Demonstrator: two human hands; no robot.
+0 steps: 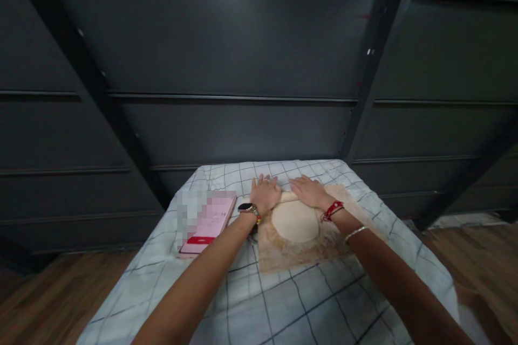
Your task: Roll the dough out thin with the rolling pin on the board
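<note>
A flat, round sheet of pale dough lies on a floury brown board or mat. Across the dough's far edge runs a pale rolling pin, partly covered by both hands. My left hand rests on its left part, fingers stretched forward and spread. My right hand lies over its right part, with the fingers extended toward the left. Neither hand is wrapped round the pin; their palms are hidden from above.
A tablet or large phone with a pink screen, partly blurred out, lies left of my left arm. A white checked cloth covers the table. Dark metal panels rise just behind it, and wooden flooring shows at the sides.
</note>
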